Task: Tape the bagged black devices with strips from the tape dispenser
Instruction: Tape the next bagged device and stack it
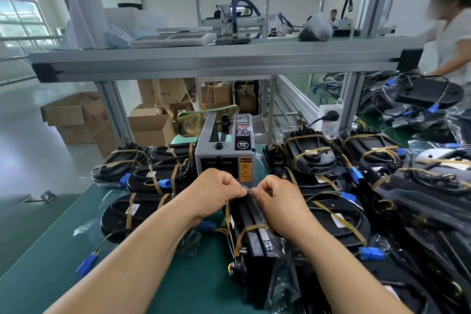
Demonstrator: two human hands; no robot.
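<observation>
The long bagged black device, wrapped in clear crinkly plastic, is lying on the green counter right in front of the person. Its long side is pointing away from the person, straight at the grey box-shaped tape dispenser. Its far end is sitting just in front of the dispenser.

One thin brown strip of tape is already going around the device, closer to the near end. The far end is not showing a strip yet, so I think that end is the next job.

The left hand and the right hand are working close together at the far end, with their thumbs almost touching. The fingers of both hands are curling in and pinching at the top edge of the device. A small shiny bit is showing between the thumbs. It may be a new piece of tape or the folded bag edge, but it is too small to tell.

The dispenser's opening is just past the left hand, so that hand looks nearer for pulling tape. Other taped black devices are lying in piles on both sides.
</observation>
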